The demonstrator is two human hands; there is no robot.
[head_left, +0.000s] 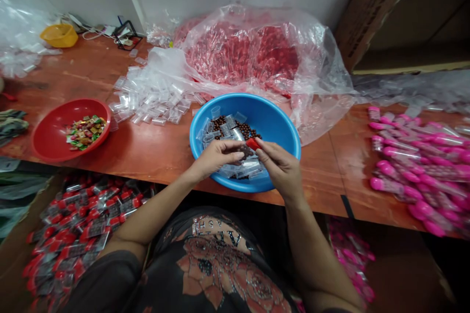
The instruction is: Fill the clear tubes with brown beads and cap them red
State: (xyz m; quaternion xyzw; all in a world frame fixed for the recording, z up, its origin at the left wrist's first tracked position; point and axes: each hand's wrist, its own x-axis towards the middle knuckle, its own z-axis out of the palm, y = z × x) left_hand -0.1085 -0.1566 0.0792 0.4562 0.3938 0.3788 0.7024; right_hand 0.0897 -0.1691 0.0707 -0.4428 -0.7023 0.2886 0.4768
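- Above the round blue plastic bowl (273,113), the right hand (282,171) is holding a small red plastic cap (252,144), its fingers pinching the cap between thumb and forefinger.
- The left hand (218,157) is facing it with bent fingers; whether they are gripping anything is not showing clearly.
- Drop risk: the small cap is offering little surface, so a loose or off-centre pinch could be letting it fall among the small brown round beads (253,133) and clear plastic tubes (229,121).
- Spill risk: the bowl is sitting at the front edge of the reddish-brown wooden counter (143,149); a forearm pressing on the near rim could be tipping it and sending beads rolling off.
- Snag risk: the translucent plastic bag (323,89) holding red pieces is lying close behind the bowl; a catching sleeve or hand could be dragging its loose film.
- Mixing risk: loose clear tubes (157,95) are lying beside the bag, and the shallow red bowl (47,132) is holding colourful wrapped pieces (86,132) farther left; a wide left-arm sweep could be scattering both groups.
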